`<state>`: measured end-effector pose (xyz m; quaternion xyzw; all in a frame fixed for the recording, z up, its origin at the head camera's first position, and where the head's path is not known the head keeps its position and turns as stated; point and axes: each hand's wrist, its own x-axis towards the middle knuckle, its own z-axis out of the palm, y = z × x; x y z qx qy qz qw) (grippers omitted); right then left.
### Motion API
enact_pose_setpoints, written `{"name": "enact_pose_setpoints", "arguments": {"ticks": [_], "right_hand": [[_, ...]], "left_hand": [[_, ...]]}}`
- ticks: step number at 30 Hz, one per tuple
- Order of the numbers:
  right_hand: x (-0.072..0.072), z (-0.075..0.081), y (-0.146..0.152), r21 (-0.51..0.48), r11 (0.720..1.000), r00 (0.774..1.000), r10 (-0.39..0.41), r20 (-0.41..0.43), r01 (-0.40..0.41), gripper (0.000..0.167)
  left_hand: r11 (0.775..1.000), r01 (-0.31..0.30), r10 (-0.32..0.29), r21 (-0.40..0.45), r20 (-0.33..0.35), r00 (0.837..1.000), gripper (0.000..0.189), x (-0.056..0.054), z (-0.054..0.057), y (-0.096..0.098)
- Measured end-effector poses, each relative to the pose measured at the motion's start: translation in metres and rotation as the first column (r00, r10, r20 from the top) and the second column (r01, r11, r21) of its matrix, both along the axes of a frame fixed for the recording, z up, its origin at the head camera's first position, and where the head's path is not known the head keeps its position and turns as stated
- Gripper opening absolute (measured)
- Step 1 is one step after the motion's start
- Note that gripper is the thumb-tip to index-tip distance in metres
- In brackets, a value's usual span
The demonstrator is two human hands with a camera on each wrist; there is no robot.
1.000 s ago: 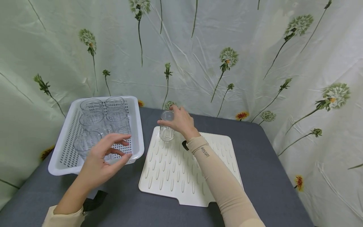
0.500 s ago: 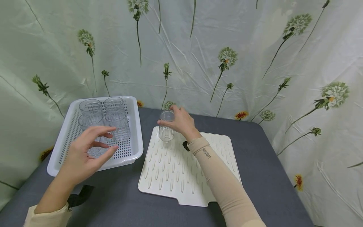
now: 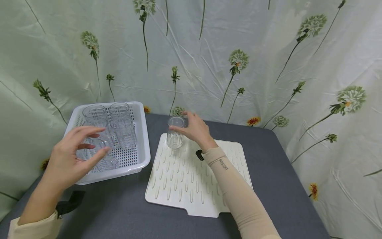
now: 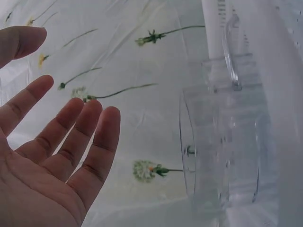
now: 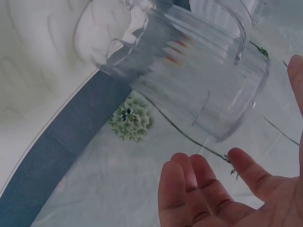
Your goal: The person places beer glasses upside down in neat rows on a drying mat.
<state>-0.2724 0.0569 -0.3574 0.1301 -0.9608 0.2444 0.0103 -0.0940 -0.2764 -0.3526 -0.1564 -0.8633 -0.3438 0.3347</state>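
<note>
A clear mug [image 3: 174, 138] stands at the back left corner of a white ridged drying mat [image 3: 185, 186]. Around its upper part are the spread fingers of my right hand [image 3: 197, 131]. In the right wrist view a gap shows between that hand [image 5: 222, 196] and the mug [image 5: 199, 80], whose handle is visible. My left hand [image 3: 67, 159] hovers over the near left part of a white perforated basket [image 3: 144, 146] with several clear mugs [image 3: 122, 129] inside. In the left wrist view its fingers are apart and hold nothing, beside a mug [image 4: 222, 142].
A dark grey cloth [image 3: 119, 212] covers the table. Behind it hangs a pale curtain [image 3: 203, 83] printed with dandelions. The basket stands left of the mat, with a strip of cloth between them.
My left hand has moved left and slightly up across the basket, uncovering mugs there. My right hand has drawn slightly to the right of the mug, which stays in place.
</note>
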Motion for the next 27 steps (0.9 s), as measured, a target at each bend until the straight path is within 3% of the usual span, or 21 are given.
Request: {"name": "enact_pose_setpoints", "arguments": {"ticks": [12,19,27], "right_hand": [[0.003,-0.003,0.026,-0.084,0.996,0.999,-0.022,0.030,0.024,0.086],[0.007,-0.002,0.037,-0.115,0.993,0.999,-0.032,0.034,0.035,0.086],[0.015,-0.003,0.049,-0.115,0.992,0.999,-0.042,0.031,0.045,0.084]], "left_hand": [[0.999,-0.037,0.037,-0.015,0.028,0.999,0.073,-0.005,-0.003,-0.016],[0.994,-0.072,0.081,-0.081,0.104,0.991,0.072,-0.006,-0.006,-0.023],[0.986,-0.110,0.133,-0.123,0.203,0.970,0.074,-0.007,-0.009,-0.031]]}}
